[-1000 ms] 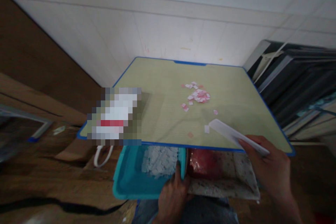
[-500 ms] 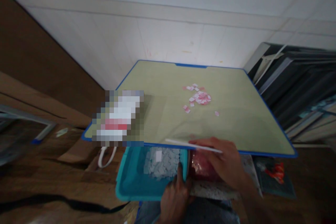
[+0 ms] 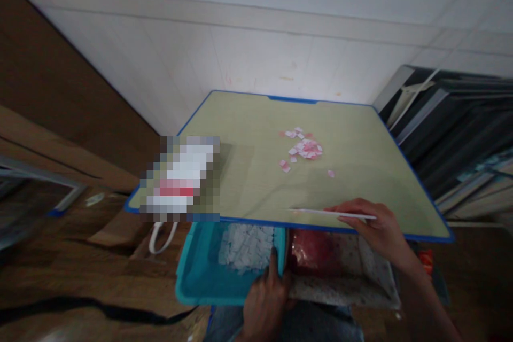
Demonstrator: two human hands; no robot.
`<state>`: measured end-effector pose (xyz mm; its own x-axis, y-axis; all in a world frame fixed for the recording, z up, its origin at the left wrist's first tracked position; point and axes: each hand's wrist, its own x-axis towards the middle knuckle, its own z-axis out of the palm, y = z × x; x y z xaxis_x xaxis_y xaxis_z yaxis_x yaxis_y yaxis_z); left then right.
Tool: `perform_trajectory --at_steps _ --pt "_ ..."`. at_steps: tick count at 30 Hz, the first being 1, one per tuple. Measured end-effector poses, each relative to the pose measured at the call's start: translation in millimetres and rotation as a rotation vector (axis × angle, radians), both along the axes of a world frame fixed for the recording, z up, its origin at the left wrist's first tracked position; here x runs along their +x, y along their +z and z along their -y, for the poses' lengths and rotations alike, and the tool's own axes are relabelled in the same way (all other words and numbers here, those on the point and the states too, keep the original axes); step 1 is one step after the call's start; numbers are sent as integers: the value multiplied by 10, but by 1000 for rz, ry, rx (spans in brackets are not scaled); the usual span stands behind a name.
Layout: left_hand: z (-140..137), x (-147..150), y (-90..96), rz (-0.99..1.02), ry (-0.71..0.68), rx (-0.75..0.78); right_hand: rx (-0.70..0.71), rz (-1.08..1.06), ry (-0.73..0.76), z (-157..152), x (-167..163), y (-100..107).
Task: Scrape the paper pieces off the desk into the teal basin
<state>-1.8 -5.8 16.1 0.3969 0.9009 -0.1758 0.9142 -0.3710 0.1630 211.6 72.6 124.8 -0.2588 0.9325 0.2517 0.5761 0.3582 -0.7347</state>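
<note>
My right hand (image 3: 371, 224) pinches a thin white stick (image 3: 336, 214) just above the near edge of the table. The stick lies nearly level, its far tip pointing left. My left hand (image 3: 266, 294) grips the right side of a teal tray (image 3: 200, 286), index finger stretched along the inside of the wall. Many small white pieces (image 3: 246, 246) lie loose in that tray. Beside it stands a stained white tray (image 3: 320, 291) with a glossy red mass (image 3: 310, 251) in its left part. Small pink and white pieces (image 3: 306, 148) are clustered on the tabletop.
The pale tabletop (image 3: 248, 171) has a blue rim and stands against a white wall (image 3: 256, 53). A blurred-out white and red object (image 3: 180, 176) sits at its left. Dark flat panels (image 3: 460, 117) lean at the right. Brown cardboard (image 3: 72, 80) stands on the left.
My right hand has moved right with the stick, uncovering more of the stained tray. A white rectangle seen over the teal tray no longer shows there. My left hand stays put.
</note>
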Motion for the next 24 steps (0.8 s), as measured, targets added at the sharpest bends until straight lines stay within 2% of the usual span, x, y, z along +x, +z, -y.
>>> perform_trajectory --at_steps 5,9,15,17,21,24 --pt "3 -4 -3 3 2 -14 -89 -32 50 72 265 34" --pt "0 -4 13 -5 9 -32 -118 -1 23 148 398 50" --pt "-3 -5 27 -50 -2 -24 17 90 -255 152 467 -27" --pt "0 -7 25 -44 -5 -12 13 92 -258 161 463 -33" --pt "-4 -3 35 -47 -7 -15 -73 98 -148 218 481 4" --pt "-20 2 59 -46 0 -18 12 74 -224 220 540 16"
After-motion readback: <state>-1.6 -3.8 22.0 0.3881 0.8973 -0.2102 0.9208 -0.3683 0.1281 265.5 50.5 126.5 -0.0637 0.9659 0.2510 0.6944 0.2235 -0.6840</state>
